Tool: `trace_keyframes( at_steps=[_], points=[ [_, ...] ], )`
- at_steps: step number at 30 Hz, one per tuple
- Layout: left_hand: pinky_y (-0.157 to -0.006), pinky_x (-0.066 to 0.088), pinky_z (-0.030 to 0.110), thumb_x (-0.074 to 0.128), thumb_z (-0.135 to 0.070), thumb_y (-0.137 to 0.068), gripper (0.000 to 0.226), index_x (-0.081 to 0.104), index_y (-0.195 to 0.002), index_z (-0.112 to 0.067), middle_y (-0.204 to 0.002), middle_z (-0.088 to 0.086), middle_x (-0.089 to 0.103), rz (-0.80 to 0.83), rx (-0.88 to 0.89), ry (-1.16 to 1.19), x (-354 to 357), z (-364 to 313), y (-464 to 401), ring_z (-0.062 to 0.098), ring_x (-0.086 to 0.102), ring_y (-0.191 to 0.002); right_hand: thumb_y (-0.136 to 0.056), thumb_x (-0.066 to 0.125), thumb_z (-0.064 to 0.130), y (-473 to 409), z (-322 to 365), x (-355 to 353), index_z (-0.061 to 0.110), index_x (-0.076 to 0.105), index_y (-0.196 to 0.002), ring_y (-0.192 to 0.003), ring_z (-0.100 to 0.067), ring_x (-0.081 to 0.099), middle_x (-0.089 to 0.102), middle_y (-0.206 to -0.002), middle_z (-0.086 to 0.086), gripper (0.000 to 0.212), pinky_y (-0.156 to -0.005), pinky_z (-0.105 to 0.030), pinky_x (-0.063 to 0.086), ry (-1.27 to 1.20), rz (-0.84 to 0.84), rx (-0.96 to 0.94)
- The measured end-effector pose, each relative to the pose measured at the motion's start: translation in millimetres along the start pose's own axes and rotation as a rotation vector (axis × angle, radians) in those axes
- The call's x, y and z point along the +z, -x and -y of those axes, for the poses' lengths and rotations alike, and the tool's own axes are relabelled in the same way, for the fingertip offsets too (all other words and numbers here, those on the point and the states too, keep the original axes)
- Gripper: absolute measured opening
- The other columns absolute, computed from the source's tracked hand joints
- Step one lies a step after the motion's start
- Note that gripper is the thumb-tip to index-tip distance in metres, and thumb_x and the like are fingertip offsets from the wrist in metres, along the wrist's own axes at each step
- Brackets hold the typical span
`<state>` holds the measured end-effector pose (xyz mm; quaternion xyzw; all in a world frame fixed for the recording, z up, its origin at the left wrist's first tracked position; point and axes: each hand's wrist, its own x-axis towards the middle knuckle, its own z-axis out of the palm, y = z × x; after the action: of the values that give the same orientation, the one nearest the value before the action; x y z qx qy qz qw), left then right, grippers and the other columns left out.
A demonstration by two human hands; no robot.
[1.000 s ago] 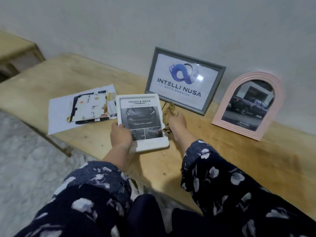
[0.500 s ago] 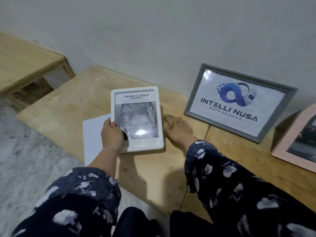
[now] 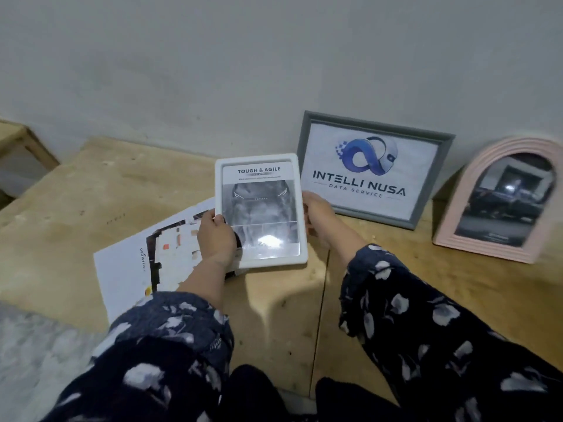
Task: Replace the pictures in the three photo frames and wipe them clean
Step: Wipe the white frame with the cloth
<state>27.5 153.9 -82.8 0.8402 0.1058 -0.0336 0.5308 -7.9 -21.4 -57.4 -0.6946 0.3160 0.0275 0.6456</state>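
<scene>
A white photo frame (image 3: 259,161) with a "Tough & Agile" car picture is held tilted up above the wooden table (image 3: 100,190). My left hand (image 3: 217,239) grips its left edge, thumb on the front. My right hand (image 3: 316,213) holds its right edge, the fingers hidden behind the frame. A grey frame (image 3: 373,170) with a blue logo picture leans on the wall behind. A pink arched frame (image 3: 502,202) with a dark truck picture leans at the right. The cloth is out of sight.
Loose printed sheets (image 3: 146,263) lie on the table under my left hand, reaching its front edge. A second low wooden table (image 3: 21,141) stands at the far left. Grey floor (image 3: 33,357) lies below the table's front left.
My right hand left the brown cloth on the table and took the white frame's right edge. The frame has been lifted and tilted up. The camera view swung right.
</scene>
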Motion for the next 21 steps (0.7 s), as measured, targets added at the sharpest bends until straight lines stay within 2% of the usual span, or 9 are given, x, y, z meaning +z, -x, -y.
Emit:
trace_keyframes(
  at_steps=[3,6,8,10,12,16,18,20,21],
  points=[
    [-0.087,0.030,0.025,0.029,-0.016,-0.105,0.036,0.044,-0.136,-0.006,-0.132,0.013,0.052,0.131,0.038,0.020,36,-22,21,0.028,0.047,-0.117,-0.099,0.036,0.022,11,-6,-41,0.012,0.055,-0.123,-0.102,-0.032,0.061,0.063,-0.115,-0.015,0.032,-0.096,-0.048,0.049,-0.044,-0.121,-0.042],
    [-0.083,0.029,0.023,0.031,-0.016,-0.104,0.035,0.044,-0.135,-0.006,-0.128,0.009,0.053,0.260,0.109,-0.008,76,-47,53,0.021,0.045,-0.109,-0.099,0.037,0.018,29,-21,-96,0.015,0.053,-0.127,-0.101,-0.031,0.061,0.062,-0.113,-0.011,0.032,-0.094,-0.044,0.050,-0.107,-0.299,-0.033],
    [-0.081,0.032,0.027,0.033,-0.020,-0.103,0.033,0.046,-0.130,-0.006,-0.121,0.007,0.055,0.364,0.183,-0.100,102,-59,73,0.022,0.049,-0.105,-0.099,0.036,0.018,44,-31,-133,0.016,0.050,-0.130,-0.100,-0.027,0.060,0.061,-0.116,-0.009,0.034,-0.092,-0.041,0.051,-0.172,-0.394,-0.023],
    [-0.075,0.036,0.029,0.040,-0.030,-0.101,0.029,0.050,-0.119,-0.010,-0.107,0.007,0.058,0.471,0.282,-0.178,131,-73,98,0.024,0.053,-0.094,-0.099,0.036,0.020,60,-43,-174,0.019,0.045,-0.138,-0.104,-0.030,0.060,0.057,-0.124,-0.008,0.039,-0.094,-0.046,0.051,-0.233,-0.482,-0.023],
    [-0.069,0.036,0.030,0.044,-0.038,-0.098,0.026,0.050,-0.103,-0.012,-0.094,0.005,0.057,0.553,0.369,-0.221,160,-90,125,0.023,0.052,-0.084,-0.100,0.035,0.021,79,-53,-216,0.021,0.047,-0.137,-0.103,-0.030,0.061,0.059,-0.123,-0.008,0.039,-0.092,-0.048,0.052,-0.266,-0.543,-0.028],
    [-0.057,0.032,0.031,0.045,-0.040,-0.097,0.040,0.043,-0.067,-0.015,-0.071,0.005,0.050,0.732,0.441,-0.363,210,-124,174,0.021,0.049,-0.068,-0.100,0.036,0.020,115,-68,-295,0.017,0.053,-0.129,-0.090,-0.025,0.062,0.063,-0.114,-0.009,0.033,-0.076,-0.037,0.055,-0.237,-0.648,-0.038],
    [-0.058,0.036,0.030,0.045,-0.043,-0.097,0.043,0.050,-0.066,-0.014,-0.077,0.008,0.058,0.799,0.453,-0.394,237,-142,203,0.020,0.054,-0.068,-0.100,0.037,0.018,132,-76,-335,0.015,0.056,-0.125,-0.086,-0.026,0.063,0.066,-0.108,-0.010,0.032,-0.070,-0.036,0.055,-0.277,-0.690,-0.046],
    [-0.061,0.042,0.031,0.046,-0.043,-0.097,0.041,0.059,-0.079,-0.009,-0.088,0.011,0.064,0.862,0.455,-0.432,260,-157,230,0.023,0.060,-0.075,-0.099,0.037,0.017,146,-82,-369,0.014,0.058,-0.122,-0.083,-0.024,0.064,0.066,-0.103,-0.008,0.031,-0.066,-0.034,0.055,-0.299,-0.731,-0.056],
    [-0.068,0.047,0.033,0.045,-0.041,-0.098,0.039,0.062,-0.086,-0.008,-0.094,0.012,0.065,0.910,0.461,-0.439,276,-166,247,0.026,0.061,-0.083,-0.099,0.037,0.016,154,-85,-390,0.015,0.059,-0.121,-0.080,-0.021,0.063,0.066,-0.100,-0.006,0.030,-0.062,-0.032,0.053,-0.307,-0.760,-0.067]
  ],
)
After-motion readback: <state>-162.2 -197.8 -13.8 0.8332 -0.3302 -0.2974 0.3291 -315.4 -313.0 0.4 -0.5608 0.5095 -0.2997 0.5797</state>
